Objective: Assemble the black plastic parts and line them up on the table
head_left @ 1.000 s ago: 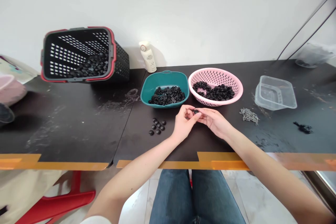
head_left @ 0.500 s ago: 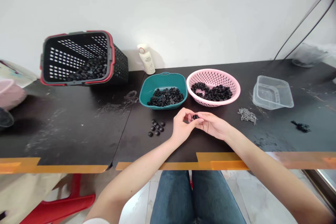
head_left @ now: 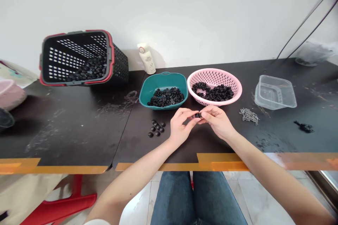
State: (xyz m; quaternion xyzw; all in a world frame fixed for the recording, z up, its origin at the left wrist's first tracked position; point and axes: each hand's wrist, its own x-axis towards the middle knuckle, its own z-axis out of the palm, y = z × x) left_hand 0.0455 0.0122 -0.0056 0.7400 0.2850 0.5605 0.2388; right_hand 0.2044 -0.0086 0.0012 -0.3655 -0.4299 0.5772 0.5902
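Black table [head_left: 66,130] stands against a white wall [head_left: 185,7], with its dark top scratched and marked with pale smudges. Orange tape [head_left: 224,158] runs along its front edge. Below the table are blue jeans [head_left: 195,200] on the person's legs, a red stool [head_left: 60,200], and a pale tile floor [head_left: 134,207].

White bottle [head_left: 146,61] stands behind the teal tub [head_left: 163,77]. Its label has small marks, but the words are too small to read.

Black and red basket [head_left: 118,65] lies tipped on its side to the left of the teal tub, with black bits inside. The teal tub is full of black bits too. To its right sits a pink holey bowl [head_left: 213,74], also holding black bits. Past that bowl are a see-through plastic tray [head_left: 276,93], a little heap of grey sticks [head_left: 248,116], and a small black pile [head_left: 303,127]. Round black pieces [head_left: 155,128] sit in a small group in front of the teal tub.

Small black piece [head_left: 198,115] is held up just in front of the teal tub's right corner. The left hand [head_left: 182,124] and right hand [head_left: 216,121] almost meet, and their curled fingers pinch it tight between them.
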